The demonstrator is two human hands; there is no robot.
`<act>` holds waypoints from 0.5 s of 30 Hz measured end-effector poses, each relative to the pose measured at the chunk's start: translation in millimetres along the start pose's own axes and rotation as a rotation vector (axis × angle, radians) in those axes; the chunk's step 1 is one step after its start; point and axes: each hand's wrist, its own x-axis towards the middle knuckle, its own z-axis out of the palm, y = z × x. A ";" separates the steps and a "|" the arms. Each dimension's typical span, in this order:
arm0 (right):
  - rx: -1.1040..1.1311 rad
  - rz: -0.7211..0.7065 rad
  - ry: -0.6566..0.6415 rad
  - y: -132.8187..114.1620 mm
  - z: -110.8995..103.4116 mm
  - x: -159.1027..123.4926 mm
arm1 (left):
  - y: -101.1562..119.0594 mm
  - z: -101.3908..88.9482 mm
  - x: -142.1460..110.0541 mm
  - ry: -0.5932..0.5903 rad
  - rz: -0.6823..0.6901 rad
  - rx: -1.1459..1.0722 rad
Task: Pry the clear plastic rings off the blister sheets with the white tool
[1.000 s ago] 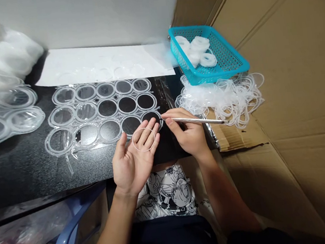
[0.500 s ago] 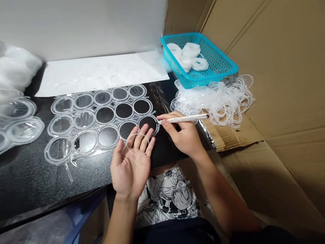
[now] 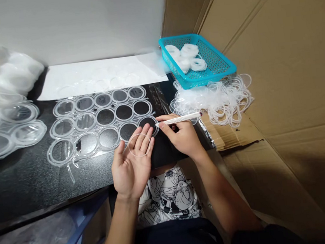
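Left hand (image 3: 132,164) facing up, grip spread, probably so thin ring (image 3: 141,156) is lying steady across fingers (image 3: 145,136). Right hand (image 3: 183,135) pinching white stick (image 3: 185,117) near left end, presumably for control, by ringed sheet's (image 3: 116,124) right edge.

Left hand (image 3: 132,166) faces palm up, right hand (image 3: 183,136) pinches

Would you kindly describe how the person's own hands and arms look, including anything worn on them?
The left hand and right hand are bare, with no gloves, watch or bracelet visible. Both forearms are uncovered; a dark sleeve shows at the right arm.
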 end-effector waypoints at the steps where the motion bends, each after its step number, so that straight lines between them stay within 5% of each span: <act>1: 0.001 -0.002 0.000 0.5 0.0 0.0 | 0.2 0.6 -0.2 -0.002 -0.003 -0.005; 15: -0.009 -0.011 -0.005 2.0 0.9 -0.8 | 1.1 -0.2 -0.5 -0.032 -0.026 -0.044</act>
